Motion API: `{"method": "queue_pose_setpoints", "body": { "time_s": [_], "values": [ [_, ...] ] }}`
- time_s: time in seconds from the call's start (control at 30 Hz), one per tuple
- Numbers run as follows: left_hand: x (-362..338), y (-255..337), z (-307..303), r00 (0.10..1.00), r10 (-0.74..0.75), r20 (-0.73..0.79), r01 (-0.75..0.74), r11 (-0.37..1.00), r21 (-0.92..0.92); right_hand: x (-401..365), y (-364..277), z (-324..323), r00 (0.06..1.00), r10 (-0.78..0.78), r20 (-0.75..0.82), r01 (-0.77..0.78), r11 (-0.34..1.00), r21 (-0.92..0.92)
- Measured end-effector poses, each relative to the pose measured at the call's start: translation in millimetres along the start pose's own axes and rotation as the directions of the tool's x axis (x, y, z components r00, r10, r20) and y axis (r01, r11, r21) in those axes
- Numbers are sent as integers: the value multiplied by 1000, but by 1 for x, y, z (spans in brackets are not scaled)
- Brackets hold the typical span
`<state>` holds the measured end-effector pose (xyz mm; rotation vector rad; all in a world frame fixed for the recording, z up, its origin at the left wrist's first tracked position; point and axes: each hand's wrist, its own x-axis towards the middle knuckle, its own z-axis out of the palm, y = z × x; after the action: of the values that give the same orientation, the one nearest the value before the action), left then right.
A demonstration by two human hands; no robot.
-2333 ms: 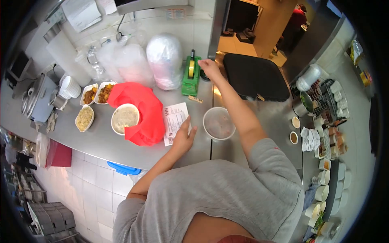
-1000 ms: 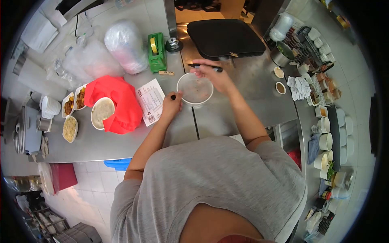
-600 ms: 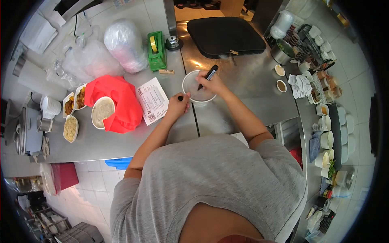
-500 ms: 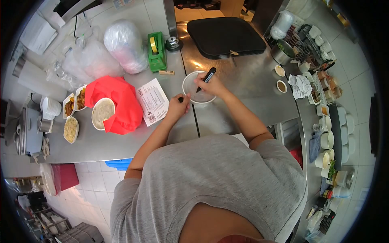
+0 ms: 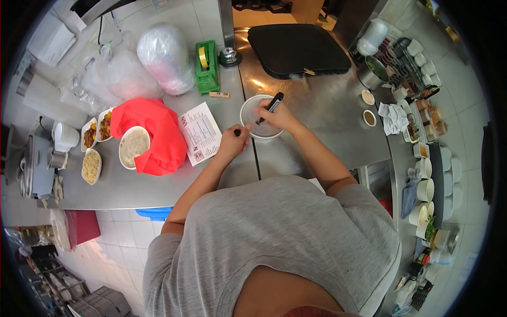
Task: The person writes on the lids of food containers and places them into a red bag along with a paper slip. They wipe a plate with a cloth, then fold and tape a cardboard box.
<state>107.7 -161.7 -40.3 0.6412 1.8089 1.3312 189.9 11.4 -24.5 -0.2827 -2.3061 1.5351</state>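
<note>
My right hand (image 5: 275, 115) grips a black marker pen (image 5: 275, 101), its tip down at a round translucent lid (image 5: 266, 131) with a white rim on the steel counter. A dark mark shows on the lid beneath the tip. My left hand (image 5: 234, 141) is closed around a small black marker cap (image 5: 237, 132), and its fingertips meet the lid's left edge. Just left of that hand lies a printed paper slip (image 5: 201, 133). Beyond the slip, a red bag (image 5: 166, 137) is bunched around a white bowl (image 5: 134, 148) of pale food.
White trays of food, one with pale yellow food (image 5: 92, 166), stand at the left. A green tape dispenser (image 5: 207, 68), a bell (image 5: 229, 56) and a black mat (image 5: 298, 50) are at the back. Two sauce cups (image 5: 369, 118) and a paper pile (image 5: 393, 119) sit at the right.
The marker has shifted slightly over the lid, and a dark mark shows near its tip. My left hand still holds the cap beside the lid. The whole view has moved a little.
</note>
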Motion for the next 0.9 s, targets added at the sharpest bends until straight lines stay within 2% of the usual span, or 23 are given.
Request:
{"method": "queue_pose_setpoints", "body": {
  "time_s": [0.1, 0.2, 0.3, 0.5, 0.6, 0.7, 0.8, 0.9],
  "values": [
    [0, 0, 0, 1000, -1, -1, 1, 1000, 0, 0, 2, -1, 993, 101, -66, -96, 993, 74],
    [-1, 2, 0, 1000, -1, -5, 1, 1000, 3, 3, 7, -1, 991, -102, -82, 95, 992, -89],
    [-1, 2, -1, 1000, -6, -4, 6, 1000, 1, 0, 3, -4, 979, 114, -170, -92, 987, 130],
    [0, 0, 0, 1000, -1, -6, 1, 1000, 3, 0, 4, -10, 996, 73, -53, -74, 997, -24],
    [0, 0, 0, 1000, 1, -5, -1, 1000, 0, -1, -1, -8, 976, 154, -155, -141, 986, 91],
    [0, -1, 0, 1000, 0, 1, 0, 1000, -6, 3, 14, -12, 991, -11, -134, 4, 999, -54],
    [0, 1, 0, 1000, -2, -3, 2, 1000, -2, 3, 10, -9, 979, 51, -200, -52, 999, 0],
    [-1, 2, 0, 1000, -7, -7, 7, 1000, 0, 2, 9, -12, 980, 73, -183, -88, 993, -74]
  ]
}}
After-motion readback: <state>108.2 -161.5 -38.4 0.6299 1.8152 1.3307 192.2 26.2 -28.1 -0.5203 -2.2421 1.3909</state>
